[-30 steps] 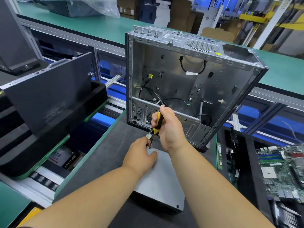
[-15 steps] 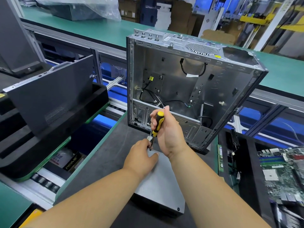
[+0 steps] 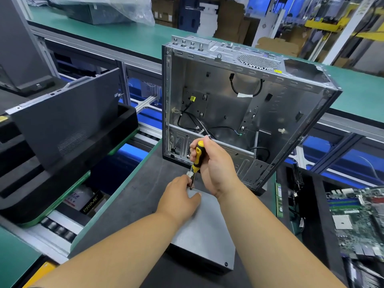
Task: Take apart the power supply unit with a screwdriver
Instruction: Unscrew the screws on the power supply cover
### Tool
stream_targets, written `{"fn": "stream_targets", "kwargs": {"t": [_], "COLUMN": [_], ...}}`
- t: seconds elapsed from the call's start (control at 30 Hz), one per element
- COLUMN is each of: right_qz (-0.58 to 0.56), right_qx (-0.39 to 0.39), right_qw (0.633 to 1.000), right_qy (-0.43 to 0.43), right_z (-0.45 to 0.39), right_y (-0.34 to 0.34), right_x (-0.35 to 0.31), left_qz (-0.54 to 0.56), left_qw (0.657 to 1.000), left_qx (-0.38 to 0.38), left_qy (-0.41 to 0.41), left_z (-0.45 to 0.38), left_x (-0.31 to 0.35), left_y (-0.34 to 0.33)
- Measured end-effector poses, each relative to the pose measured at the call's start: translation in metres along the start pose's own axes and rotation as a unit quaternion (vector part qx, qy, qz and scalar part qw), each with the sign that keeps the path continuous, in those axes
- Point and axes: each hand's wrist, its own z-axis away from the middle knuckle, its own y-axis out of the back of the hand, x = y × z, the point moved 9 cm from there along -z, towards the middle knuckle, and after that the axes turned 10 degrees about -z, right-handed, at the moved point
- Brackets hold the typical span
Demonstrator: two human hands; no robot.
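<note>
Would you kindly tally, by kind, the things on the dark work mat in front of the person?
Power supply unit: 1
Screwdriver: 1
Computer case: 1
Total: 3

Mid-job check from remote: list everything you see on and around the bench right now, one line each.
power supply unit: one, grey metal box, flat on the dark mat, nearest the camera.
screwdriver: one, yellow and black handle, tip down at the unit's far left corner.
computer case: one, bare silver, open and stripped, standing behind the unit, black cables inside.
side panel: one, black, leaning in a black tray at left.
circuit boards: several, green, in a tray at right.
plastic-wrapped box: one, dark, on the far green bench.
left hand: rests on the unit, fingers pinching at the screwdriver shaft.
right hand: grips the screwdriver handle.
</note>
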Motion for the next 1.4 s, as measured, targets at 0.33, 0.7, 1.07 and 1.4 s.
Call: {"fn": "stream_targets", "kwargs": {"t": [0.33,0.7,1.07,1.4], "right_qz": [0.005,-0.021,-0.027,-0.012], "right_qx": [-0.018,-0.025,-0.033,-0.012], "right_qw": [1.0,0.999,0.999,1.0], "right_qy": [-0.01,-0.006,-0.004,0.003], "right_z": [-0.005,-0.003,-0.002,-0.006], "right_y": [-0.003,-0.005,0.004,0.012], "right_x": [0.004,0.003,0.006,0.002], "left_qz": [0.002,0.003,-0.004,-0.004], "left_qw": [1.0,1.0,1.0,1.0], "left_qx": [0.0,0.0,-0.001,-0.001], "left_qy": [-0.003,0.0,0.003,0.007], "left_z": [0.001,0.001,0.001,0.001], "left_x": [0.002,0.0,0.002,0.001], "left_y": [0.001,0.0,0.002,0.002]}}
